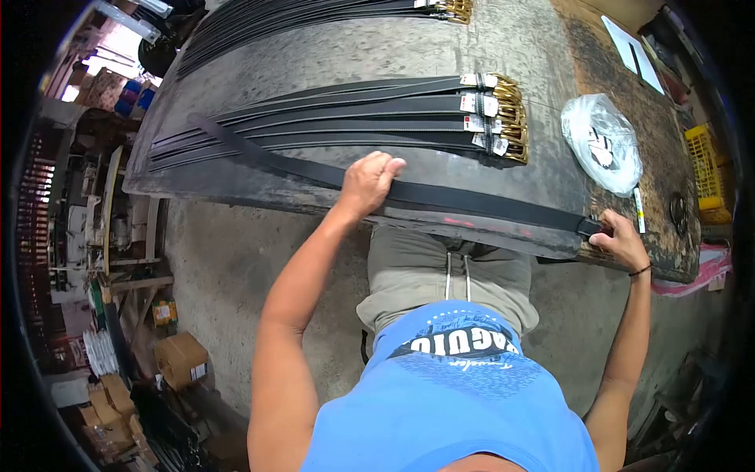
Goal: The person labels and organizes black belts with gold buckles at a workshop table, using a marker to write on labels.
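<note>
A black belt (487, 202) lies stretched along the near edge of the worktable (377, 55). My left hand (367, 183) is closed around its middle, the thumb on top. At the right end, my right hand (624, 240) pinches the belt beside a dark loop; the fingers partly hide that end. From my left hand the strap runs up and left, its tip crossing the other belts. Just beyond lies a row of black belts (377, 122) with gold buckles (513, 118) and white tags (478, 104) at their right ends.
Another bundle of belts (314, 17) lies at the far side of the table. A clear plastic bag (602, 141) and a white marker (640, 211) rest on the right. Beyond the right edge stands a yellow crate (708, 169). Cardboard boxes (181, 359) are on the floor at left.
</note>
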Demonstrator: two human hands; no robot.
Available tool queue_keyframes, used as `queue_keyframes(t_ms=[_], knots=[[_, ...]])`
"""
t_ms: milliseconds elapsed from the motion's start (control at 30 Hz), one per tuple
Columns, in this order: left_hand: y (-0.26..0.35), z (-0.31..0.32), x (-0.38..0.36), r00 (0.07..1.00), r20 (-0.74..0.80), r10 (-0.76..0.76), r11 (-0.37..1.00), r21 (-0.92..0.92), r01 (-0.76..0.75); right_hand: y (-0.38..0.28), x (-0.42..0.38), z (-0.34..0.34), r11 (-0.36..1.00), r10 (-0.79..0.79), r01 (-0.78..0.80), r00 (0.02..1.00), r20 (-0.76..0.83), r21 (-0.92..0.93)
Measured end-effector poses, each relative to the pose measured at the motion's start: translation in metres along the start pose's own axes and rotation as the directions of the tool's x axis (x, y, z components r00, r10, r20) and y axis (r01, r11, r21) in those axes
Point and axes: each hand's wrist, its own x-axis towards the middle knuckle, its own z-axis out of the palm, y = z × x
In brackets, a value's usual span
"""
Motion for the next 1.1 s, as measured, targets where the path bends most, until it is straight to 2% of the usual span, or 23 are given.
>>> queue_keyframes(t_ms=[100,133,167,200,233,300,400,467,600,633,667,700,733,800,833,867,900,933,967,1000,1033,1067,1100], knots=[[-0.012,-0.014,-0.005,0.998,-0.053,-0.043,0.995,0.090,0.048,-0.002,0.001,0.003,0.993,-0.006,0.005,1.000,0.008,0.115],[-0.016,-0.016,-0.007,0.996,-0.061,0.072,0.985,0.161,-0.061,0.001,0.004,0.002,0.989,0.048,-0.056,0.997,0.061,0.134],[-0.020,-0.019,-0.009,0.982,-0.057,0.181,0.957,0.241,-0.162,0.003,0.003,0.004,0.974,-0.027,0.024,1.000,0.013,0.223],[-0.022,-0.021,-0.011,0.979,-0.067,0.190,0.954,0.248,-0.169,0.025,0.003,-0.002,0.963,-0.036,0.013,0.996,0.078,0.268],[-0.024,-0.022,-0.014,0.977,-0.072,0.203,0.952,0.247,-0.180,0.022,-0.002,-0.009,0.958,-0.096,0.073,0.993,0.068,0.278],[-0.025,-0.023,-0.018,0.980,-0.048,0.194,0.946,0.275,-0.174,0.032,-0.017,-0.022,0.962,0.016,-0.021,1.000,0.018,0.272],[-0.020,-0.021,-0.019,0.977,-0.071,0.202,0.947,0.270,-0.176,0.079,-0.028,-0.034,0.957,0.053,-0.028,0.996,-0.078,0.287],[-0.018,-0.018,-0.017,0.976,-0.049,0.210,0.937,0.295,-0.187,0.085,-0.039,-0.042,0.896,0.189,-0.121,0.974,-0.122,0.426],[-0.015,-0.017,-0.015,0.970,-0.055,0.237,0.918,0.338,-0.206,0.131,-0.050,-0.044,0.925,0.242,-0.151,0.941,-0.235,0.348],[-0.014,-0.016,-0.014,0.978,-0.057,0.199,0.925,0.340,-0.168,0.129,-0.051,-0.046,0.925,0.243,-0.153,0.941,-0.234,0.347],[-0.013,-0.015,-0.014,0.985,-0.060,0.161,0.931,0.341,-0.132,0.126,-0.055,-0.048,0.895,0.329,-0.232,0.921,-0.211,0.381],[-0.012,-0.014,-0.014,0.985,-0.060,0.162,0.932,0.338,-0.132,0.115,-0.057,-0.049,0.856,0.412,-0.309,0.893,-0.185,0.414],[-0.011,-0.012,-0.015,0.978,-0.105,0.180,0.921,0.367,-0.130,0.130,-0.054,-0.050,0.856,0.416,-0.314,0.890,-0.186,0.411],[-0.008,-0.008,-0.016,0.969,-0.144,0.200,0.897,0.425,-0.122,0.160,-0.051,-0.046,0.932,0.346,-0.279,0.875,-0.339,0.230],[-0.007,-0.009,-0.016,0.970,-0.139,0.202,0.884,0.452,-0.119,0.171,-0.052,-0.048,0.966,0.246,-0.192,0.894,-0.375,0.175],[-0.008,-0.009,-0.016,0.966,-0.158,0.205,0.892,0.436,-0.118,0.198,-0.050,-0.052,0.962,0.269,-0.263,0.862,-0.430,0.075],[-0.008,-0.010,-0.015,0.967,-0.159,0.201,0.892,0.437,-0.114,0.196,-0.051,-0.052,0.956,0.148,-0.256,0.838,-0.525,-0.140],[-0.006,-0.011,-0.016,0.967,-0.155,0.204,0.888,0.444,-0.116,0.158,-0.048,-0.058,0.943,0.202,-0.302,0.855,-0.477,-0.143],[-0.001,-0.010,-0.015,0.968,-0.141,0.208,0.872,0.476,-0.118,0.157,-0.045,-0.049,0.967,0.222,-0.255,0.780,-0.585,0.026],[0.001,-0.008,-0.013,0.976,-0.093,0.197,0.876,0.465,-0.132,0.073,-0.045,-0.047,0.967,0.207,-0.254,0.758,-0.619,0.012],[0.012,-0.007,-0.011,0.977,-0.100,0.188,0.871,0.477,-0.119,0.062,-0.044,-0.045,0.968,0.185,-0.251,0.703,-0.687,0.003],[0.013,-0.004,-0.012,0.973,-0.115,0.201,0.877,0.464,-0.127,0.073,-0.043,-0.050,0.970,0.131,-0.233,0.759,-0.638,-0.077],[0.011,-0.005,-0.014,0.957,-0.136,0.258,0.864,0.475,-0.166,0.090,-0.038,-0.041,0.981,0.062,-0.174,0.710,-0.701,-0.090]])
